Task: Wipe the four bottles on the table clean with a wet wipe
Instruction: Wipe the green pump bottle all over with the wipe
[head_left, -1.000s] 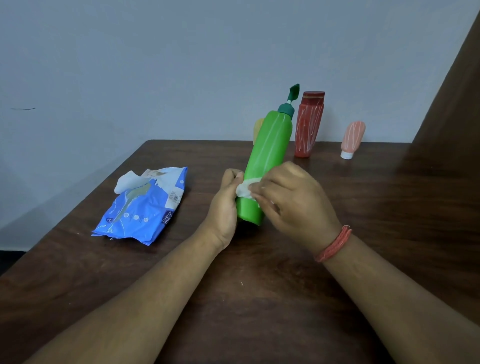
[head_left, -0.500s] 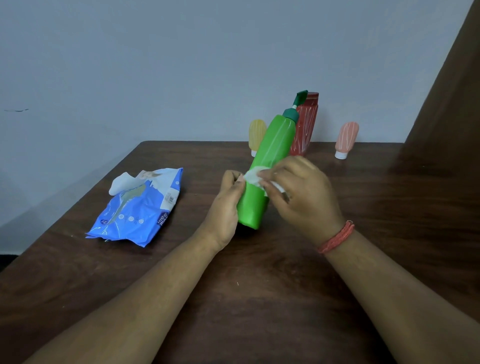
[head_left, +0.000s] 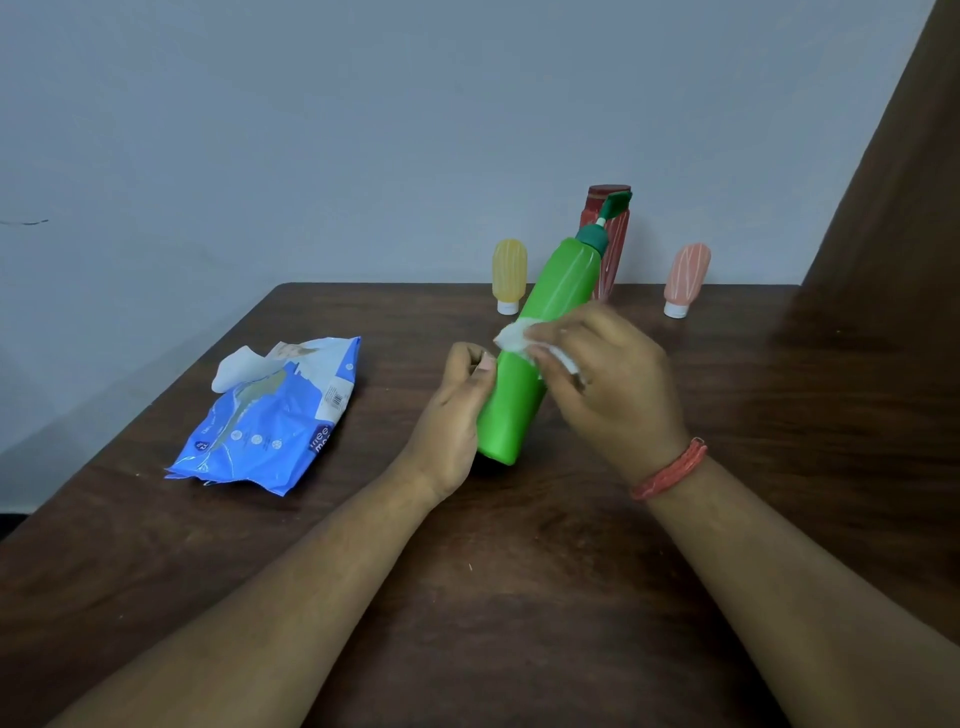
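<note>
Our left hand (head_left: 457, 410) grips the tilted green bottle (head_left: 535, 353) at table centre; our right hand (head_left: 608, 384) pinches a wet wipe (head_left: 514, 338), partly hidden, against it. The red bottle (head_left: 615, 249) stands half-hidden behind. Dark wooden table (head_left: 519, 571), grey wall (head_left: 363, 130).

We're looking at a plain indoor room, most likely domestic, though nothing settles it for certain. A dark wood-grain bench (head_left: 519, 597) sits pushed up against a bare, pale blue-grey wall (head_left: 363, 130), and brown wood panelling (head_left: 904, 182) rises at the right. On the bench lies a blue wet-wipe pack (head_left: 275, 415), and toiletry-style bottles line the far edge.
</note>
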